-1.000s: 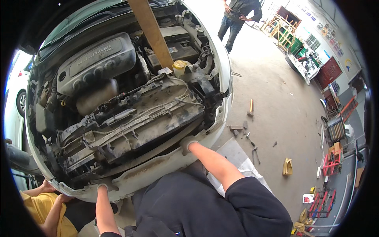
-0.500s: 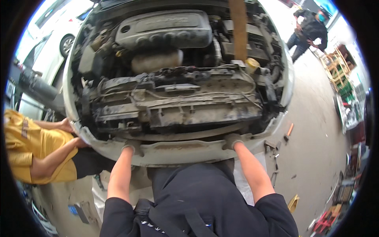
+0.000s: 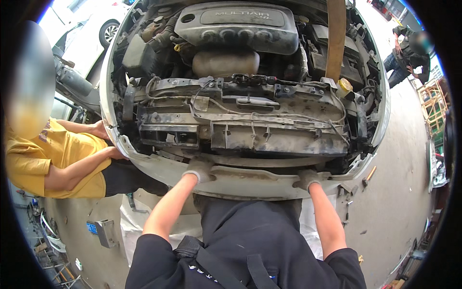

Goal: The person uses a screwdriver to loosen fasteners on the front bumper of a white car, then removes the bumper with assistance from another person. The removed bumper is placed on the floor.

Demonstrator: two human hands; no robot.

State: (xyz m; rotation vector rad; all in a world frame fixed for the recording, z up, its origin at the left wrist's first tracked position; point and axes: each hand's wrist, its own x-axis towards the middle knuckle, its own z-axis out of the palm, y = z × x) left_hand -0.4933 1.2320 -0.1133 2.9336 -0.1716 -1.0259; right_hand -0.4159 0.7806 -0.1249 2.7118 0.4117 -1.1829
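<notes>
Head view: the person stands at the front of a white car with the hood raised and the front fascia removed. The left hand [image 3: 199, 169], gloved, sits just left of the frame centre, its fingers closed over the upper edge of the white bumper panel [image 3: 240, 180]. The right hand [image 3: 306, 179], also gloved, grips the same edge lower right of centre. Both hands hold the panel, well apart from each other. The panel runs in a curve across the middle of the frame, directly below the exposed grey crash beam [image 3: 240, 132], and lies against the person's dark apron [image 3: 250, 241] in the lower centre.

Above the beam, in the upper centre, the engine cover [image 3: 240, 24] and a rounded grey tank [image 3: 224, 62] are visible. A wooden prop [image 3: 335, 38] stands upright at upper right, next to a yellow filler cap [image 3: 345, 85].

At centre left, a second person in a yellow shirt [image 3: 43, 164] places both hands at the left end of the panel [image 3: 113, 153]. At upper right, a third person [image 3: 409, 53] stands on the concrete floor [image 3: 394, 202]. Small tools [image 3: 369, 174] lie on the floor at right.
</notes>
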